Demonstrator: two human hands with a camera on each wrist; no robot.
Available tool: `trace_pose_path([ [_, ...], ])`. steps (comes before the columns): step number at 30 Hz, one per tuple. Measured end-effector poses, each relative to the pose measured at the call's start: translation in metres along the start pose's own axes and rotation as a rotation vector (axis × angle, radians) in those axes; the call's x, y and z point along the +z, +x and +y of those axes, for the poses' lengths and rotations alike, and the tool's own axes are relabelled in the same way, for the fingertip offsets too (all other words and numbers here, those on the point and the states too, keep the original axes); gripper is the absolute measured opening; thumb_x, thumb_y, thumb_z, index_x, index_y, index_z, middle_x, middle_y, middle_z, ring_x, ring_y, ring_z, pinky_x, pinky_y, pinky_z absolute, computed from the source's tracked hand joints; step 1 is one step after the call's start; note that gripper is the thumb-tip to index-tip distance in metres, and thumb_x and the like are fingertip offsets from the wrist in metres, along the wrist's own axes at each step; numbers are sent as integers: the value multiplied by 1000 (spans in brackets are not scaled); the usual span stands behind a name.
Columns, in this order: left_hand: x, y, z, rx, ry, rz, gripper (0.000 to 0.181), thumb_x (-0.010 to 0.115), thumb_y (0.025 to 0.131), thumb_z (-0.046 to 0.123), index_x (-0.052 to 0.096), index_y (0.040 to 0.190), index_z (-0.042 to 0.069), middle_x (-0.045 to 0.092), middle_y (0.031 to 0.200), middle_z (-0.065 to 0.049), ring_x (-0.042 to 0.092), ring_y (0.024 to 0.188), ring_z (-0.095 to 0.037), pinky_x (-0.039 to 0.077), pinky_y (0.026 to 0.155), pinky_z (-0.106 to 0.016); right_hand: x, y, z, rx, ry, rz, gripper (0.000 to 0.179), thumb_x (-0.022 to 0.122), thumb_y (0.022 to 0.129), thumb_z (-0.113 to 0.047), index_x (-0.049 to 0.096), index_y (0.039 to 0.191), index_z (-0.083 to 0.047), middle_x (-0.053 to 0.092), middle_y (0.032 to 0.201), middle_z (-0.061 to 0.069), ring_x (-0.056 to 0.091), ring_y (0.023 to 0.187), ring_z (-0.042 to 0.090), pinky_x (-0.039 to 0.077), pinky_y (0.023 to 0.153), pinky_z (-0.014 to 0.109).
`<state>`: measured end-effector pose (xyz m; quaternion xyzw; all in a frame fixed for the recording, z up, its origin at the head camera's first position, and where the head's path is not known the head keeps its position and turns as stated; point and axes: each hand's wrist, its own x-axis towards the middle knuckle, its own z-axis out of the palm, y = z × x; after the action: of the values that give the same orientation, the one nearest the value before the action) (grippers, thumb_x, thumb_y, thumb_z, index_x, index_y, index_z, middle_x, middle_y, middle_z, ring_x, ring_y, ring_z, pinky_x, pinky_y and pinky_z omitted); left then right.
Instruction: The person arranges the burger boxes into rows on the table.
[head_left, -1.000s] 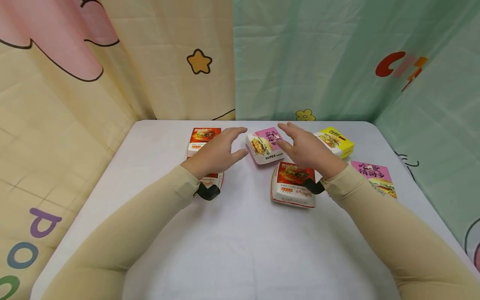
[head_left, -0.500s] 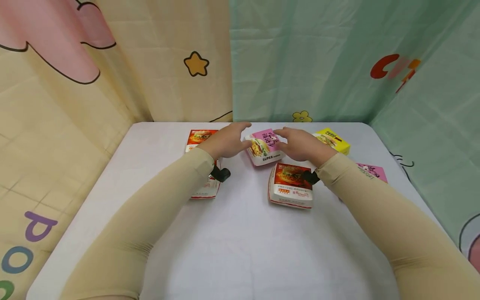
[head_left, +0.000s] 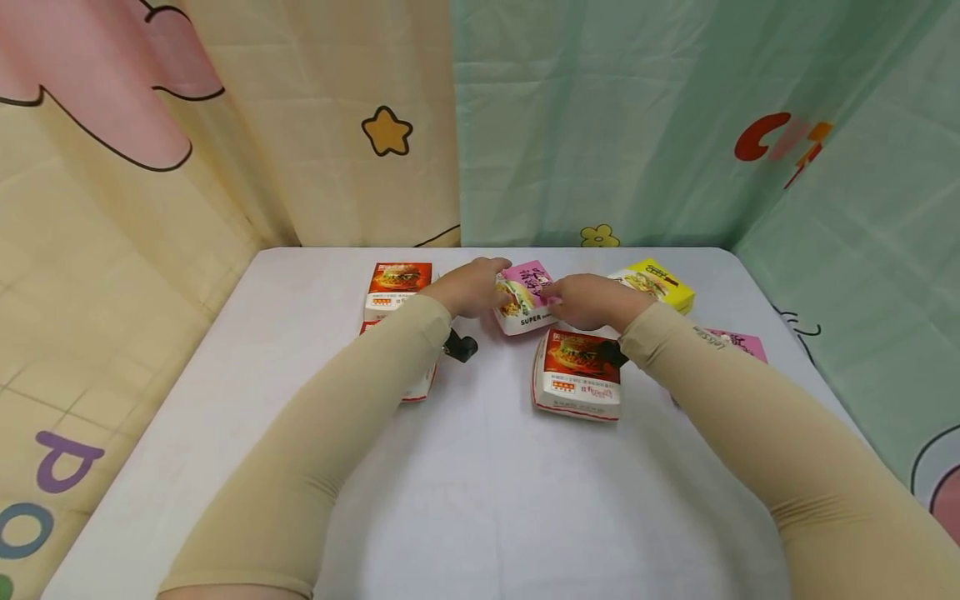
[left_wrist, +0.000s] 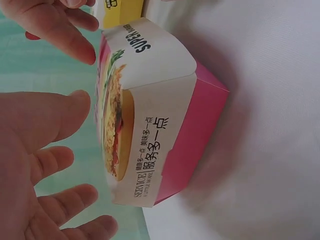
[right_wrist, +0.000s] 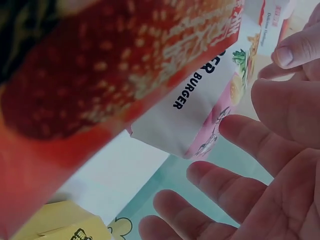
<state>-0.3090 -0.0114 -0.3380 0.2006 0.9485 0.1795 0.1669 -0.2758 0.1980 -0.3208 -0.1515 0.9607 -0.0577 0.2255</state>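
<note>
A pink and white burger box [head_left: 527,293] with a burger picture and the word SUPER sits on the white table between my two hands. My left hand [head_left: 471,287] is at its left side, fingers spread and loosely bent, overlapping the box edge in the head view. In the left wrist view, a gap shows between those fingers and the box [left_wrist: 150,115]. My right hand [head_left: 594,300] is at the right side of the box. The right wrist view has its relaxed fingers [right_wrist: 227,192] close to the pink top, nothing gripped.
A red and white burger box [head_left: 576,383] sits just in front of my right hand. Two more red boxes, one behind the other, lie left, the nearer [head_left: 422,385] partly under my forearm. At right are a yellow box [head_left: 662,283] and another pink box [head_left: 744,343]. Curtains surround the table.
Both hands have come lower and closer to the pink burger box, the left moving rightward. The view has shifted slightly; the boxes keep their places on the table.
</note>
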Motion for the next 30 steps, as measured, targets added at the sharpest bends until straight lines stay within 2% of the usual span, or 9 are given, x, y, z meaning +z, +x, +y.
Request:
trace_pose_path([
  [5,7,4,-1,-6,-9,-18,73,63,104,38,32,166,17,38,168,-14,41,151,-31,34,127,-51,2,2,0,11,-10,-22,51,50,110,-29,48,159,-16,49,160,20,46,149,42,33,125,60],
  [11,11,5,0,-4,28,-36,73,63,104,41,35,165,13,36,168,-15,41,152,-30,32,128,-48,4,2,1,15,-4,-28,51,51,109,-30,50,158,-16,50,160,19,46,148,41,33,125,60],
  [18,12,4,-1,-22,8,-39,73,64,104,43,36,165,15,35,169,-13,41,151,-30,33,127,-49,4,2,0,17,-8,-43,52,49,109,-30,49,159,-16,50,161,18,51,142,38,35,124,59],
  [25,13,4,-3,-31,-1,-36,73,64,103,45,37,165,17,33,170,-12,43,150,-32,35,126,-52,4,5,0,16,-2,-44,54,51,109,-32,48,159,-14,48,162,19,47,147,40,34,124,59],
  [30,14,5,-4,-42,-12,-43,72,64,103,46,37,165,19,31,171,-11,43,149,-32,35,126,-53,6,6,0,10,-16,-38,54,50,109,-31,48,159,-13,49,161,20,49,145,39,34,124,59],
])
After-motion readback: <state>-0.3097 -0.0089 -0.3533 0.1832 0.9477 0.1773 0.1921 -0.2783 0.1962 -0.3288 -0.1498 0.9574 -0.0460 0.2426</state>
